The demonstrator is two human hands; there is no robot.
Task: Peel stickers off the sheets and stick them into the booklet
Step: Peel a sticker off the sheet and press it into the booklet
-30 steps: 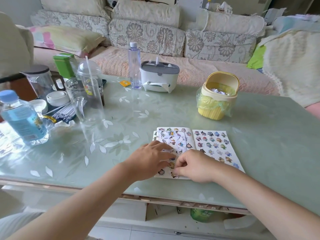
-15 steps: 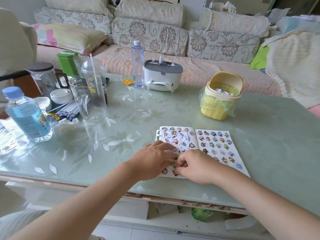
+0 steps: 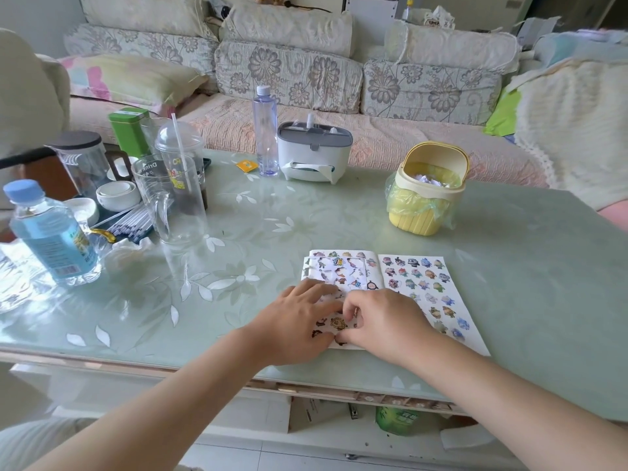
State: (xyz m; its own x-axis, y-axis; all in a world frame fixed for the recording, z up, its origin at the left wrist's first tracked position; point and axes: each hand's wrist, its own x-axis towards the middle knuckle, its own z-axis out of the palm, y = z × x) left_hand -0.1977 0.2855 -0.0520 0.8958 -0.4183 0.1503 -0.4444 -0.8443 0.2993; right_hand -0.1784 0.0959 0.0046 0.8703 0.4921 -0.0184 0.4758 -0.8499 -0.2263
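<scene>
Two hands on the open white booklet [image 3: 372, 266] near the front edge of the pale green glass bench [image 3: 509, 249]: left hand [image 3: 295, 317] flat, pinning the page; right hand [image 3: 384, 321] curled over small cartoon stickers [image 3: 338, 322], pinch unclear; risk: a fast peel tears or folds one.

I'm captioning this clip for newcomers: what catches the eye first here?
The left hand and right hand meet over an open booklet of stickers near the front edge of the table. Behind it sits a yellow bin with a green liner; bottles and cups crowd the table's left side.
</scene>
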